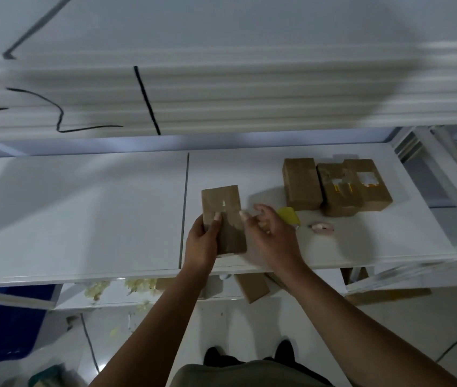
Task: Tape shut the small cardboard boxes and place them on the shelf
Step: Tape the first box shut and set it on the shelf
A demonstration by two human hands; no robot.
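Left hand (201,241) clasps the brown, white-scuffed box (221,202); right hand (270,237), blurred, seems loose-fingered beside it.

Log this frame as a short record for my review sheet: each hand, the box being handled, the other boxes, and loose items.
left hand: grips the small cardboard box from its left side, thumb on the top face
right hand: fingers relaxed at the box's right edge; blurred, contact unclear
box position: over the front of the white surface; lifted or resting, unclear
other boxes: three, grouped on the surface to the right
loose items: yellow object partly hidden behind the right hand; small pink object to its right
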